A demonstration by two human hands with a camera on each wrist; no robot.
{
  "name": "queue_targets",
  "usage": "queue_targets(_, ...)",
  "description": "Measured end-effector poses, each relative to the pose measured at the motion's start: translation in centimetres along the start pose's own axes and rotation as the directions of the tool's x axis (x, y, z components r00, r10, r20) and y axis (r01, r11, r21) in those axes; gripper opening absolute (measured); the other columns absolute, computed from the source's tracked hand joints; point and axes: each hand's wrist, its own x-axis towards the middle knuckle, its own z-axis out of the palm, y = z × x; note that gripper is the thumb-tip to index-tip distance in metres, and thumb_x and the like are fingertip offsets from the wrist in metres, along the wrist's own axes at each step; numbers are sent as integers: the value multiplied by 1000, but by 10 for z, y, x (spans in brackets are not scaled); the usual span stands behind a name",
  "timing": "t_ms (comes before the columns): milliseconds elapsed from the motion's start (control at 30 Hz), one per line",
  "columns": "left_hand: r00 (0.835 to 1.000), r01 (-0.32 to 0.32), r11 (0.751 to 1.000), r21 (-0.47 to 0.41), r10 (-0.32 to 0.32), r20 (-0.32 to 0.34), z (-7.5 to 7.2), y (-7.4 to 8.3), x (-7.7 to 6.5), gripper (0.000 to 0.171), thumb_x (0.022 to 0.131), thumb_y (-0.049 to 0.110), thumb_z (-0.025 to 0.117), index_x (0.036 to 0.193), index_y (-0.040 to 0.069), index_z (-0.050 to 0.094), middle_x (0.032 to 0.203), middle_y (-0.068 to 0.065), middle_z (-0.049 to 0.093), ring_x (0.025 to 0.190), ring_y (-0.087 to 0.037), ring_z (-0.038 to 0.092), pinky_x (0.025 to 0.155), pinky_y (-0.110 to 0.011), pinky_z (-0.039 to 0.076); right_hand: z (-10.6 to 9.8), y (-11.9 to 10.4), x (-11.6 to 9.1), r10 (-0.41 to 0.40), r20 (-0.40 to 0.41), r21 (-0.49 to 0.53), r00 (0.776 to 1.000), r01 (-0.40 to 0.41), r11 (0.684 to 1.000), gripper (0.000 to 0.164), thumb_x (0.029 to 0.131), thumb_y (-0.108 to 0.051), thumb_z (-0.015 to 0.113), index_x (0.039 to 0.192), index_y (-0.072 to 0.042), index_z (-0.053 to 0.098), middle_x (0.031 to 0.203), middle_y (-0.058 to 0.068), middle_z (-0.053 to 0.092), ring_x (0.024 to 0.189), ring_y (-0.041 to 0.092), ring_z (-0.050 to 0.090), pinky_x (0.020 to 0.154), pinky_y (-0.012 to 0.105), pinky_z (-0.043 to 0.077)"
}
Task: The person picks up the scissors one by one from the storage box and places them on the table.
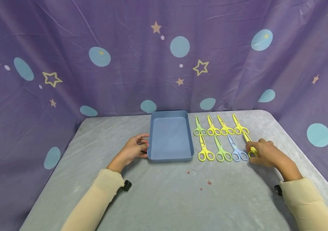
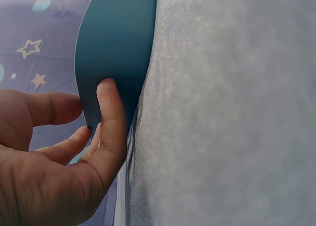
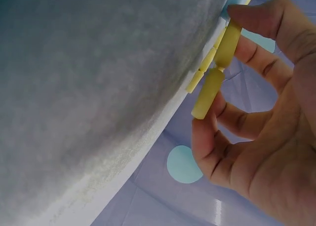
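My left hand (image 1: 130,149) is at the left side of a shallow blue rectangular tray (image 1: 170,159). Its fingertips touch the tray's outer wall (image 2: 121,33), as the left wrist view shows. On the right, my right hand (image 1: 266,154) grips the handles of a pair of yellow scissors (image 1: 247,137), the rightmost in the near row. Thumb and fingers lie on opposite sides of those handles (image 3: 210,90) in the right wrist view. Beside them lie blue scissors (image 1: 239,154), green scissors (image 1: 223,154) and yellow scissors (image 1: 205,154).
A far row holds green scissors (image 1: 200,130) and several yellow ones (image 1: 226,129), blades pointing away. Everything lies on a grey cloth-covered table (image 1: 164,199) with small red marks (image 1: 209,183). A purple patterned curtain (image 1: 129,86) hangs behind and at both sides.
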Motion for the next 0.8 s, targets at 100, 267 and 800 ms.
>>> queue_targets(100,1000,3,1000,-2,-3,0,0,-1,0,53,104,4,57,155,9,42,135,-21,49,90,-24,63,68,-34,61,1,1,2,-4,23,7,1000,4,1000,34,70,-18,84,97,-18,64,82,7,52,71,26,46,59,36,33)
queue_targets(267,1000,4,1000,-2,-4,6,1,0,0,53,104,4,57,155,9,42,137,-22,49,91,-25,63,69,-34,61,1,2,2,9,64,17,998,-10,1000,33,72,-19,86,98,-17,66,84,7,53,72,26,45,61,35,33)
queue_targets(800,1000,-6,1000,-1,6,-5,1,-2,-1,54,104,4,57,155,8,42,135,-22,49,91,-25,63,68,-34,61,-1,4,7,51,174,72,983,-64,995,34,76,-19,84,105,-14,66,90,10,54,78,28,49,64,36,38)
